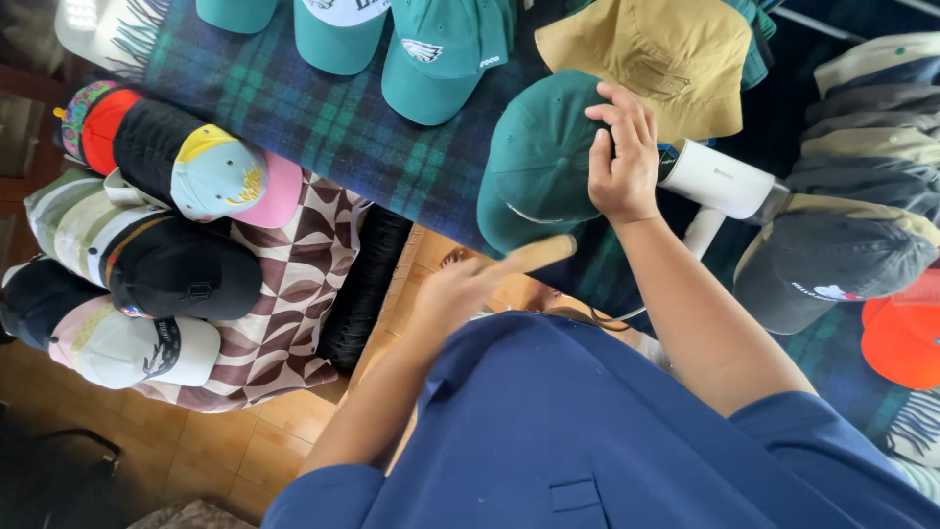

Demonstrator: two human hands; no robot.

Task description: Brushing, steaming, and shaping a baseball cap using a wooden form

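My right hand (622,157) lies on the back of a dark green cap (539,157) on a dark plaid cloth (323,118), its fingers curled over the crown and holding it. A white handheld steamer (720,178) lies just right of that hand. Lower and nearer my body, my left hand (452,292) grips a light wooden handle (537,254) that points toward the green cap; its far end is blurred. My blue shirt (587,431) fills the bottom of the view.
Teal caps (436,54) and a tan bucket hat (656,54) lie at the far edge. A row of caps (211,176) sits on a brown patterned cloth (284,323) at left. More caps (832,264), one of them orange (906,338), are stacked at right. Tiled floor (215,456) shows below.
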